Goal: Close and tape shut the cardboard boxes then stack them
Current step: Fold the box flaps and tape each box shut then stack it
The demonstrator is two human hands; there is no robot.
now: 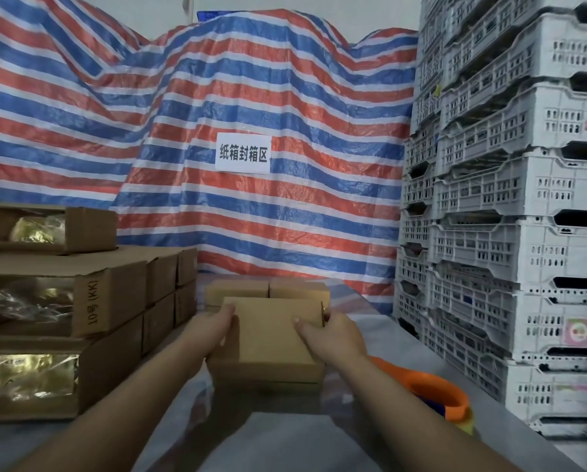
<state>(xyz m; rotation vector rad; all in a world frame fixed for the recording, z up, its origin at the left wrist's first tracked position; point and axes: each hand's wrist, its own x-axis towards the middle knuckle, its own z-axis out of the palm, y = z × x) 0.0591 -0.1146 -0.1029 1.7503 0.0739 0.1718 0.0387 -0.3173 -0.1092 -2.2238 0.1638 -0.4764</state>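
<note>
both forearms reaching in over the bench (pixel 380 332). left grip (pixel 217 323) and right grip (pixel 333 330) clasping a closed cardboard box (pixel 268 332) by its two sides (thumbs on top), atop another box (pixel 268 381). orange tape dispenser (pixel 435 393) just right.

Left hand (pixel 217 323), right hand (pixel 333 330) outstretched

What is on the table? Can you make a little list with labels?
held box: closed cardboard box, on another box
left hand: grips its left side
right hand: grips its right side
behind: two closed boxes
left side: stacked open boxes, shiny gold inside
right side: orange tape dispenser; grey crates
sign: white sign on striped tarp
</note>
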